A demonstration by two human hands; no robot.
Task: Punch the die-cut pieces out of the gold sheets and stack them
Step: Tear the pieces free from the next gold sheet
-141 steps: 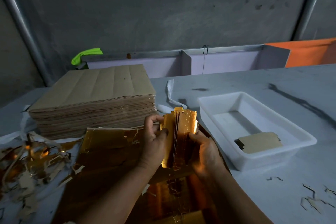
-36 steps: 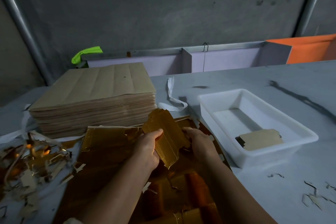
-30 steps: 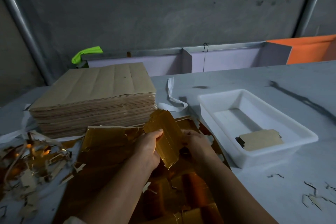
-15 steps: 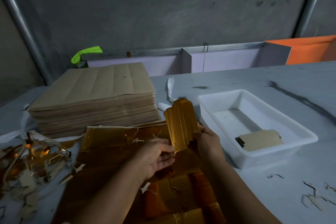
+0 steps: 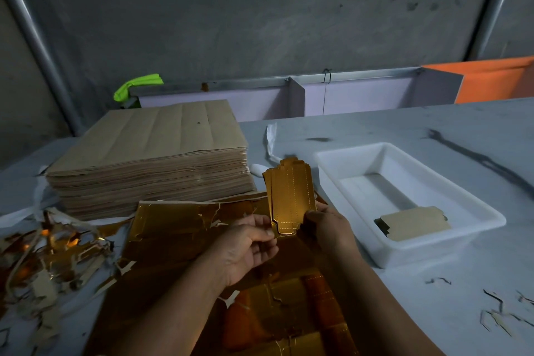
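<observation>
I hold a small bundle of punched gold pieces [image 5: 291, 196] upright above the gold sheets [image 5: 179, 228] lying on the table. My right hand [image 5: 329, 228] grips the bundle's lower right edge. My left hand [image 5: 248, 243] pinches its lower left corner with thumb and fingertips. The bundle's gold face with dotted crease lines is turned toward me. More punched pieces [image 5: 416, 224], brown side up, lie in the white tray [image 5: 474, 205] to the right.
A tall stack of brown-backed sheets [image 5: 150, 159] stands at the back left. Torn gold and brown scrap [image 5: 49, 263] is piled at the left edge. Small scraps [image 5: 502, 315] lie at the right front. A low partition [image 5: 297, 95] runs along the back.
The bundle was turned from a tilted, bent hold to upright with its face toward me and shifted right toward the tray. My left hand slid from the bundle's side to its bottom corner.
</observation>
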